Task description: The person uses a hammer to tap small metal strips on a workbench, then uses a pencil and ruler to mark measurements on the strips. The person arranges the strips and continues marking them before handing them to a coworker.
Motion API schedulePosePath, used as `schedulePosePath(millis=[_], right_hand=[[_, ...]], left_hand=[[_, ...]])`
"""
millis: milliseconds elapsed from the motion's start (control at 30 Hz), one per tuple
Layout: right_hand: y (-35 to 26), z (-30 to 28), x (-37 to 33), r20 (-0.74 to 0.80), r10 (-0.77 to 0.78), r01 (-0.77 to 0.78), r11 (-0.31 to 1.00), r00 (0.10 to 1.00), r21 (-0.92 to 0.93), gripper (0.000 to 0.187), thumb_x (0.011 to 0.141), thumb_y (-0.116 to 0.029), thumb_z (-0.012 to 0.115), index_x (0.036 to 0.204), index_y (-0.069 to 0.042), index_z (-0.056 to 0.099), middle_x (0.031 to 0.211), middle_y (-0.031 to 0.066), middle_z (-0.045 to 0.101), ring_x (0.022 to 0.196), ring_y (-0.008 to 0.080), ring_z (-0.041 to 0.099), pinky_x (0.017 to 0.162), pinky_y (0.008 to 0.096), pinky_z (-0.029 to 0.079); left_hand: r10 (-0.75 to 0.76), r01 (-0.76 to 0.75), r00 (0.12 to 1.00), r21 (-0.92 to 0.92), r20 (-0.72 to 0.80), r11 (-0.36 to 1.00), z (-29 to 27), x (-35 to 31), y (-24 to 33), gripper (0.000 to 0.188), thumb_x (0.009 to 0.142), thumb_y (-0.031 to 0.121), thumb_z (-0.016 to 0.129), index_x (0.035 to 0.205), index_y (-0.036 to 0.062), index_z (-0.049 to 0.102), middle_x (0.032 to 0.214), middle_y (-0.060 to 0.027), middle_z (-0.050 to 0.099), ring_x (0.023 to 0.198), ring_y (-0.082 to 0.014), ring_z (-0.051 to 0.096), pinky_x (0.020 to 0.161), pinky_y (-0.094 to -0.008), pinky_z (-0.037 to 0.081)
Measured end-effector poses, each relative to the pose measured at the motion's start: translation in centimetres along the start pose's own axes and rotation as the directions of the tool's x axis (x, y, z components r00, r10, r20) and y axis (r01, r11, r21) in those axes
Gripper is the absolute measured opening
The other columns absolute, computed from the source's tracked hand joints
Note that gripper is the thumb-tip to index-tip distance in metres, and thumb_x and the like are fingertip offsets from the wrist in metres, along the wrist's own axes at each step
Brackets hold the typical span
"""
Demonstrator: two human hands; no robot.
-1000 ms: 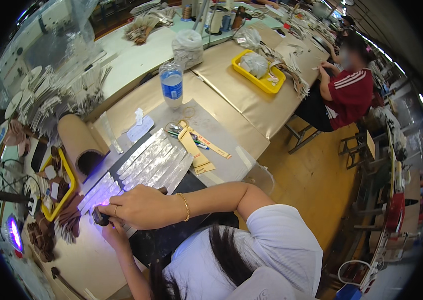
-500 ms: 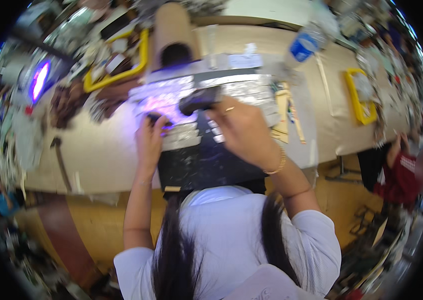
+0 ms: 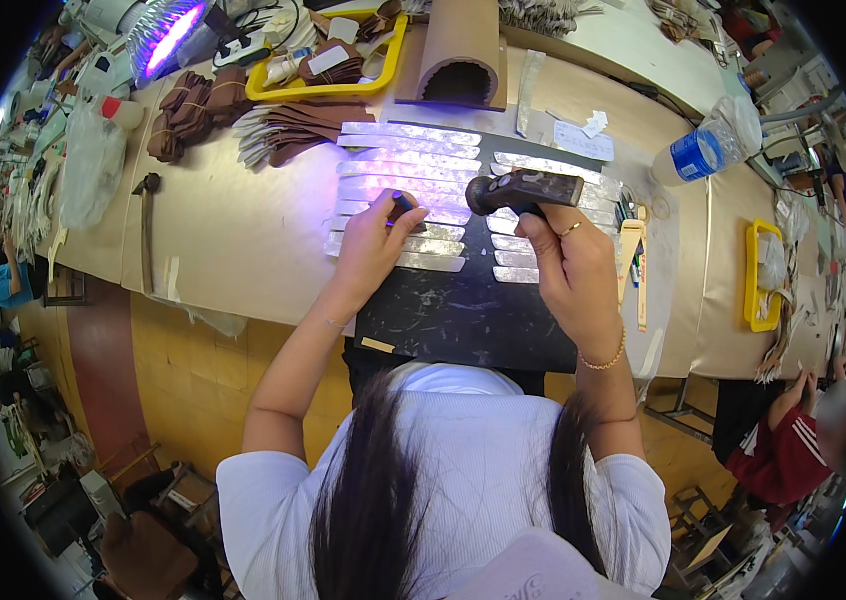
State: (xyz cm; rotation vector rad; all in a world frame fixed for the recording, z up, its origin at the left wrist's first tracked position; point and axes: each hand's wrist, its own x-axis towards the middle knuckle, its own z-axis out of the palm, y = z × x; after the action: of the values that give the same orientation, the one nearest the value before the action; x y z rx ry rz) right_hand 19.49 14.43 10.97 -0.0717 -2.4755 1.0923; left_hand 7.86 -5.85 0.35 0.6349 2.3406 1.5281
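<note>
My right hand (image 3: 583,275) is closed round a hammer (image 3: 533,187), whose dark metal head is raised over the gap between two columns of strips. My left hand (image 3: 375,240) pinches a short dark, pen-like stick (image 3: 403,203); its lower end is hard to make out. That hand rests at the left column of silvery strips (image 3: 413,148), lit violet by a lamp. The right column of silvery strips (image 3: 515,258) lies partly behind the hammer and my right hand. Both columns sit on a black mat (image 3: 443,320) in front of me.
A violet-lit lamp (image 3: 173,40) stands at the far left. Brown bundled pieces (image 3: 183,115) and a yellow tray (image 3: 398,50) lie near a large brown tube (image 3: 461,60). A plastic bottle (image 3: 693,155) is at right, with another yellow tray (image 3: 755,300). A second hammer (image 3: 147,230) lies at left.
The view has shifted, so the table sits differently in it. The hammer has moved from over the left column to over the gap. Both hands keep their holds.
</note>
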Motion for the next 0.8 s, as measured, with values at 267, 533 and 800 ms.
schedulePosePath(millis=[267,533,800], right_hand=[[-2.6,-0.5,0.4,-0.011,-0.064,0.064,0.998,0.998,0.009,0.027,0.093,-0.002,0.062,0.12,0.0,0.064,0.092,0.0159,0.071,0.077,0.0259,0.069,0.069,0.0339,0.052],[-1.1,2.4,0.3,0.247,-0.199,0.249,0.95,0.948,-0.187,0.045,0.09,-0.014,0.063,0.134,-0.011,0.056,0.084,0.0074,0.058,0.069,0.025,0.065,0.058,0.0389,0.053],[-2.0,0.8,0.2,0.164,-0.168,0.195,0.967,0.972,-0.162,0.035,0.091,-0.021,0.063,0.123,-0.008,0.059,0.085,0.0074,0.061,0.07,0.0265,0.067,0.057,0.0386,0.054]], left_hand=[[0.294,-0.288,0.955,0.305,0.026,0.908,0.3,-0.6,1.0,0.021,0.093,0.021,0.068,0.096,0.0008,0.063,0.08,-0.0184,0.066,0.075,-0.0389,0.064,0.066,-0.0432,0.05],[0.258,-0.282,0.959,0.366,0.115,0.887,0.3,-1.2,-1.9,0.033,0.085,0.009,0.068,0.115,0.0001,0.057,0.096,-0.0199,0.063,0.088,-0.0372,0.064,0.075,-0.0456,0.049],[0.243,-0.253,0.967,0.443,0.081,0.86,-0.1,-0.4,-1.5,0.019,0.087,0.005,0.061,0.105,0.0011,0.06,0.083,-0.0228,0.065,0.075,-0.0431,0.065,0.064,-0.0475,0.05]])
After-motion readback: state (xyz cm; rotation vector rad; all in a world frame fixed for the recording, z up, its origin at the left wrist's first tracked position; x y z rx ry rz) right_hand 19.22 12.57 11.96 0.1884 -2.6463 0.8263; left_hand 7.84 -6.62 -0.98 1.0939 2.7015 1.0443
